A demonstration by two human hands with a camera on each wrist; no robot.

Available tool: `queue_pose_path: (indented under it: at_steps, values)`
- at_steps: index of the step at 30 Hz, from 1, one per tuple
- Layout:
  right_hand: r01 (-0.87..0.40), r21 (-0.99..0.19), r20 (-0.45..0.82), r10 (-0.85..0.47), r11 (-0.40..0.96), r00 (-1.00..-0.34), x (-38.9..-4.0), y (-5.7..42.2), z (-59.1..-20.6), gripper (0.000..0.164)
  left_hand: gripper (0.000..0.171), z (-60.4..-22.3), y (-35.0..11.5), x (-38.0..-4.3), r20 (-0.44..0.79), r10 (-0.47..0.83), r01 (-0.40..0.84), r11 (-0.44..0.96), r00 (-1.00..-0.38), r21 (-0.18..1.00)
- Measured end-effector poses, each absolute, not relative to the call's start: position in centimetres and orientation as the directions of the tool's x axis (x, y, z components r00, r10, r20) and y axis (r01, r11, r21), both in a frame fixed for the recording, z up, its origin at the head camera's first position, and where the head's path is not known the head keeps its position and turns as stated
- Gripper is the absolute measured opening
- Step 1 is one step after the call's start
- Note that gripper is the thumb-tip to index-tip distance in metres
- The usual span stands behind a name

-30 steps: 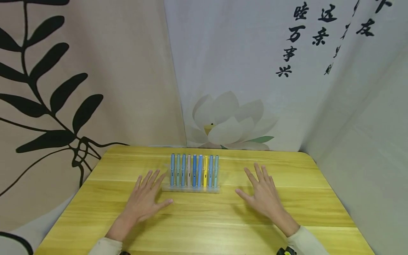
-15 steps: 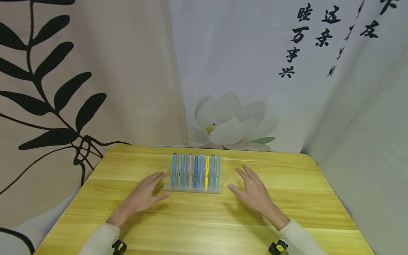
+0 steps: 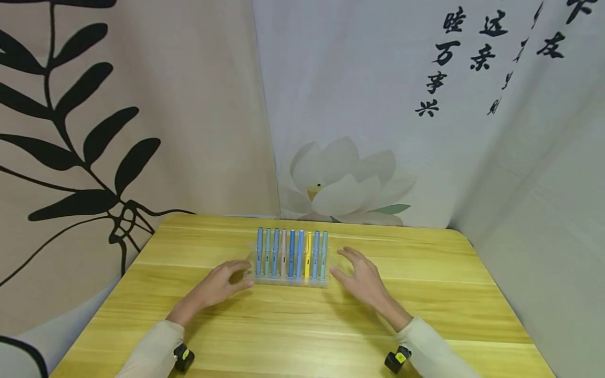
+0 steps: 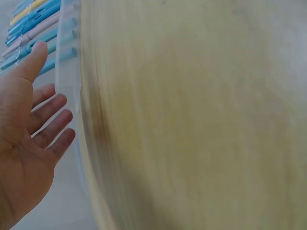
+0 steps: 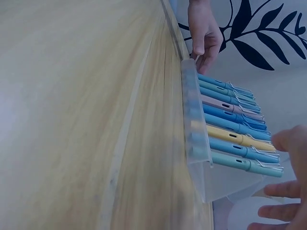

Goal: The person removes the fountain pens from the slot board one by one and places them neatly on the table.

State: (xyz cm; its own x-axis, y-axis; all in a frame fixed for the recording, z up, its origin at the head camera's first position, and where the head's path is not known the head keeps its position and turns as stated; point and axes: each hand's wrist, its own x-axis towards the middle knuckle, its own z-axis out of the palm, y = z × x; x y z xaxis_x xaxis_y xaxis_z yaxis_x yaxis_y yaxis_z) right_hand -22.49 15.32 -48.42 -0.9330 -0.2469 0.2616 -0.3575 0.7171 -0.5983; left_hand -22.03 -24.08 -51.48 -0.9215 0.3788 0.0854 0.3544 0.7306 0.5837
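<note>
A clear pen stand [image 3: 288,282] holds several upright pens [image 3: 291,254] in blue, green, pink and yellow, each with a clip. Beside the stand's left end is my left hand [image 3: 218,283], its thumb apart from the slightly bent fingers and its fingertips right at the stand's edge. In the left wrist view, the left palm [image 4: 21,153] shows nothing held. My right hand [image 3: 361,278] hovers just off the stand's right end with fingers and thumb spread. In the right wrist view, the right fingers [image 5: 283,211] reach along the end by the light green pen [image 5: 240,162].
The stand is on a wooden table [image 3: 302,336] that ends at a wall curtain [image 3: 198,131] behind it. Curtains carry a leaf print, a lotus and dark characters. A black wrist camera [image 3: 184,358] sits on the left sleeve, another wrist camera [image 3: 398,359] on the right.
Both hands have moved inward toward the pen stand's two ends, the right hand travelling left the most. Their fingers are less spread than before. The head view has shifted slightly.
</note>
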Motion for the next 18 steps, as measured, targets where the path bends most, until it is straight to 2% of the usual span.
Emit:
queue_pose_path:
  at_steps: [6,18]
  values:
    - [-0.351,-0.656,0.262,-0.235,0.668,-0.936,-23.2,14.4,-48.8,0.052,0.05,-51.7,-24.2,-22.6,0.081,0.394,0.349,0.681,-0.916,0.644]
    - [-0.311,-0.756,0.248,-0.188,0.576,-0.95,-24.5,12.9,-49.5,0.039,0.036,-52.2,-24.3,-22.8,0.12,0.425,0.399,0.665,-0.897,0.631]
